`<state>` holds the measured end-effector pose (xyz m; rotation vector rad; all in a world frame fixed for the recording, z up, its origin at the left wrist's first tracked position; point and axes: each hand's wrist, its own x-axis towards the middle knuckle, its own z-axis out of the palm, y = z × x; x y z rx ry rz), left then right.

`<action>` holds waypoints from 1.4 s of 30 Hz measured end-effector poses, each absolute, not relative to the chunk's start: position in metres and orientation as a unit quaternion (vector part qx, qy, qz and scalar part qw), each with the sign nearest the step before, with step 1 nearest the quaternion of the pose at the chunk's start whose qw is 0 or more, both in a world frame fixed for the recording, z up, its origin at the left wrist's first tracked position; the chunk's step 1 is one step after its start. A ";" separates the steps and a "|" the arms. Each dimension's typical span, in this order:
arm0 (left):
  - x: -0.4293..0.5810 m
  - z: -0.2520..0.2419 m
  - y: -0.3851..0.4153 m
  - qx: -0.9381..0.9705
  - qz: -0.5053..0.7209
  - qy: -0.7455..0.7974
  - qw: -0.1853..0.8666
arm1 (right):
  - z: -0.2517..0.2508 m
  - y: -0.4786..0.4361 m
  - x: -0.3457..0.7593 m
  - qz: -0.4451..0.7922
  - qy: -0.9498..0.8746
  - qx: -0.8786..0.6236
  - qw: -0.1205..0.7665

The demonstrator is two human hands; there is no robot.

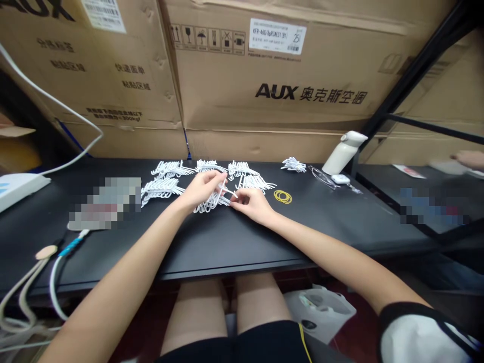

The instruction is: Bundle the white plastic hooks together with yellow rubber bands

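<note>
Several bunches of thin white hooks lie on the black table, among them a left bunch (pixel 162 188), a back bunch (pixel 172 168) and a right bunch (pixel 255 182). My left hand (pixel 204 189) is over a near bunch of white hooks (pixel 207 204), its fingers closed on a white hook (pixel 224 187). Just right of it, my right hand (pixel 254 204) has thumb and fingers pinched at the straight ends of that near bunch; the exact grip is partly hidden. Yellow rubber bands (pixel 283 196) lie to the right of my right hand.
At the back right are a bundled white bunch (pixel 294 164), a white bottle (pixel 343 154) and a small white case (pixel 340 179). A blurred-out flat device (pixel 109 201) with a cable lies left. Cardboard boxes (pixel 272 111) stand behind. Another person's hand (pixel 471 159) shows far right.
</note>
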<state>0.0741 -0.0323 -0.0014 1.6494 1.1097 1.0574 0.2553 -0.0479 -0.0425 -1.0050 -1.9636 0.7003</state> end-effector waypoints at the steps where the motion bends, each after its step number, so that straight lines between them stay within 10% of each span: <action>1: 0.074 -0.002 -0.032 0.664 0.418 0.443 0.434 | -0.042 -0.048 0.255 0.268 -0.770 -0.405 0.414; 29: 0.072 0.001 -0.033 0.686 0.393 0.436 0.430 | -0.043 -0.041 0.265 0.306 -0.779 -0.407 0.365; 42: 0.076 0.003 -0.030 0.602 0.568 0.424 0.369 | -0.040 -0.047 0.262 0.253 -0.796 -0.391 0.387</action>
